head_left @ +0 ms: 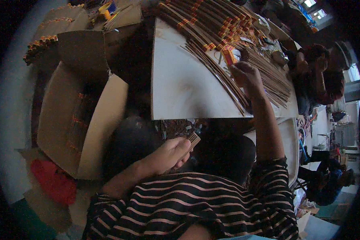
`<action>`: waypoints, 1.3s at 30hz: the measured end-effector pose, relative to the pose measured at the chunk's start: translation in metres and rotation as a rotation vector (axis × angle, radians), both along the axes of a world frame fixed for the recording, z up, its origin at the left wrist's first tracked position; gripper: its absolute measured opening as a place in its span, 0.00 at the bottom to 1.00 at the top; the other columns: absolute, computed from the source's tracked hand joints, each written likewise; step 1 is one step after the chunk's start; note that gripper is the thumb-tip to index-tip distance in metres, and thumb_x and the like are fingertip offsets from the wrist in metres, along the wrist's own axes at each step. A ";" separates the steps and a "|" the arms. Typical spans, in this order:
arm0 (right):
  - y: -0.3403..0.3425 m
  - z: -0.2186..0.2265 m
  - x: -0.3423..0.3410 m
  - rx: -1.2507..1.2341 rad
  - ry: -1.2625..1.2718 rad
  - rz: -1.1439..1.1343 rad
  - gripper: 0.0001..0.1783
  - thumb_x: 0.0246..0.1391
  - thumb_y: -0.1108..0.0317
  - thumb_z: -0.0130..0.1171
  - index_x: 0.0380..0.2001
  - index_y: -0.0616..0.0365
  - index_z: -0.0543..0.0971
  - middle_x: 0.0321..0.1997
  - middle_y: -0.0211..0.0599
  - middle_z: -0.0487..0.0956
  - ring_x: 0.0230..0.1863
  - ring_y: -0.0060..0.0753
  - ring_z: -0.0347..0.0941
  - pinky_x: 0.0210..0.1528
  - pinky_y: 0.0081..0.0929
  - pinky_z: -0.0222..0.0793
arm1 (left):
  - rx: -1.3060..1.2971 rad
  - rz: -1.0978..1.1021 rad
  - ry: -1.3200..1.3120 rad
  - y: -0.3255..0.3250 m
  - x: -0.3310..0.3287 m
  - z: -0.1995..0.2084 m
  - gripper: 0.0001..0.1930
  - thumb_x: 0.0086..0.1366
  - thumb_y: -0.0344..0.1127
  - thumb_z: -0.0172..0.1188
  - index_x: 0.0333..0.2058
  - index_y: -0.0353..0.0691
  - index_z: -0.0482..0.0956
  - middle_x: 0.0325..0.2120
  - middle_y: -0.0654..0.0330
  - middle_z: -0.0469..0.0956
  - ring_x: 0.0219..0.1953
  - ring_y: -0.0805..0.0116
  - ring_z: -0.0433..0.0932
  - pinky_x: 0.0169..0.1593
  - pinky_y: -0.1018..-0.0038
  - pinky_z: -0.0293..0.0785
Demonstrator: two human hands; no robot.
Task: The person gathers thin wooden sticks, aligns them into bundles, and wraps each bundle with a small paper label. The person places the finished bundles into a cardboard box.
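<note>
My left hand (pixel 170 155) is closed round a small bundle of thin brown sticks (pixel 194 140), which look like incense sticks; their ends point up and away from me. Over the white table (pixel 176 80), my right hand (pixel 247 76) has its fingers drawn together at a red-and-yellow paper label (pixel 229 57), whose lower end meets the fingertips. Loose brown sticks (pixel 220 76) lie slanting to the left of this hand. More loose sticks (pixel 270 74) spread out to its right. Banded stick bundles (pixel 204 24) are piled at the table's far side.
An open cardboard box (pixel 102 124) at the left contains banded bundles. More bundles (pixel 42 46) stand behind it, and a red cloth or bag (pixel 54 180) lies in front. Another person (pixel 320 72) sits beyond the table's right side. Brown scraps (pixel 178 127) lie below the table edge.
</note>
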State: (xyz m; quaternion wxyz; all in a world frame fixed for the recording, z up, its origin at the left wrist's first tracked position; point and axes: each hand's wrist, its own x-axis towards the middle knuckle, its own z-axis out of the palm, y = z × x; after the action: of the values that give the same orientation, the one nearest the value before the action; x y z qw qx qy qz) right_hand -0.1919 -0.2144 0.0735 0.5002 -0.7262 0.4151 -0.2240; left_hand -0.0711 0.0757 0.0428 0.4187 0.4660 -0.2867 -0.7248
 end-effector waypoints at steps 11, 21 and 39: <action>0.142 0.021 -0.065 0.417 -0.269 0.137 0.07 0.51 0.65 0.54 0.29 0.57 0.70 0.20 0.25 0.69 0.20 0.15 0.63 0.22 0.12 0.57 | -0.021 0.069 -0.053 0.031 -0.025 0.033 0.16 0.67 0.46 0.37 0.31 0.38 0.64 0.18 0.68 0.62 0.17 0.82 0.60 0.20 0.85 0.59; 0.252 0.037 -0.094 0.271 -0.126 0.186 0.09 0.52 0.64 0.55 0.30 0.60 0.72 0.23 0.25 0.71 0.24 0.14 0.63 0.25 0.12 0.58 | -0.098 0.060 -0.151 0.056 -0.049 0.048 0.16 0.66 0.44 0.39 0.40 0.36 0.66 0.19 0.67 0.65 0.17 0.83 0.61 0.21 0.86 0.60; 0.274 0.051 -0.095 0.035 -0.056 0.067 0.12 0.49 0.65 0.59 0.25 0.64 0.73 0.20 0.30 0.72 0.22 0.16 0.64 0.22 0.15 0.61 | -0.182 0.063 -0.296 0.065 -0.066 0.062 0.19 0.67 0.44 0.39 0.47 0.34 0.64 0.19 0.68 0.65 0.18 0.83 0.62 0.22 0.87 0.61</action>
State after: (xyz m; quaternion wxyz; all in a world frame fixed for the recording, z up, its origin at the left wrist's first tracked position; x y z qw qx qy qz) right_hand -0.2869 0.0591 0.1249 0.5316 -0.7242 0.3803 -0.2200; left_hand -0.1372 0.1411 0.1046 0.4347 0.5364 -0.3949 -0.6061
